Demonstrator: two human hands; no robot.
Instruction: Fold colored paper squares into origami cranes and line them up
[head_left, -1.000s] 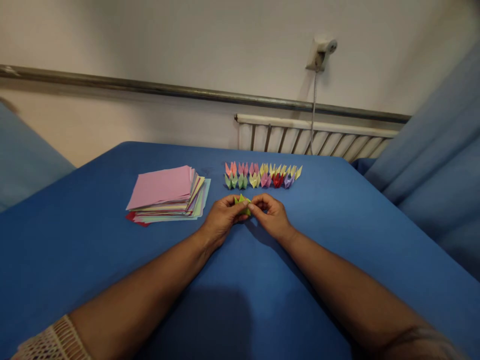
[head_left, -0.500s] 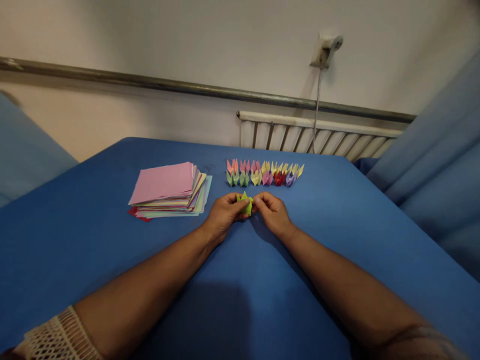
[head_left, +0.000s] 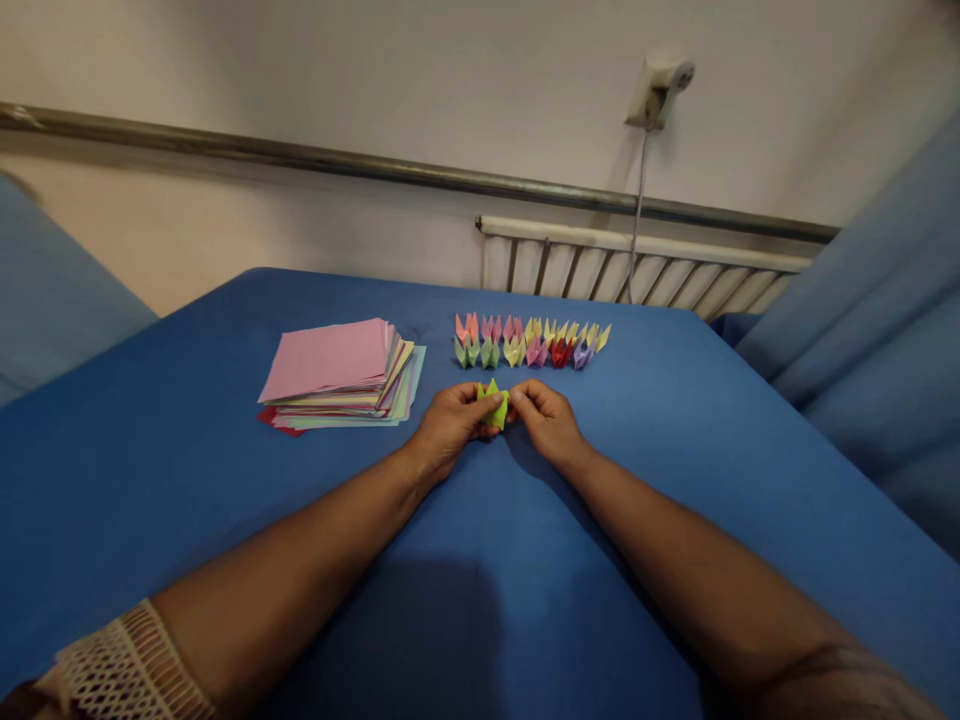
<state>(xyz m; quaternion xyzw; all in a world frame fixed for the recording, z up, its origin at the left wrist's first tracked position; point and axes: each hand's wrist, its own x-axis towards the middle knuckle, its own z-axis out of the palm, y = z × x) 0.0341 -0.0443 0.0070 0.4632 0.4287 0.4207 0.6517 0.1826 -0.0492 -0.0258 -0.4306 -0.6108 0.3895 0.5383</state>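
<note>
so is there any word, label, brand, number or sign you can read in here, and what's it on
No readable text anywhere.
The lime-green origami piece, the origami cranes and the paper stack show no lettering.
Any marking on the wall socket is too small to read.
The dark mark on the right forearm is too blurred to make out.

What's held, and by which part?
Green paper, by its left side, in the left hand. The right hand is at its right edge; grip unclear.

lime-green folded paper point(head_left: 496, 408), tips upward, held in the left hand point(head_left: 448, 422).
</note>
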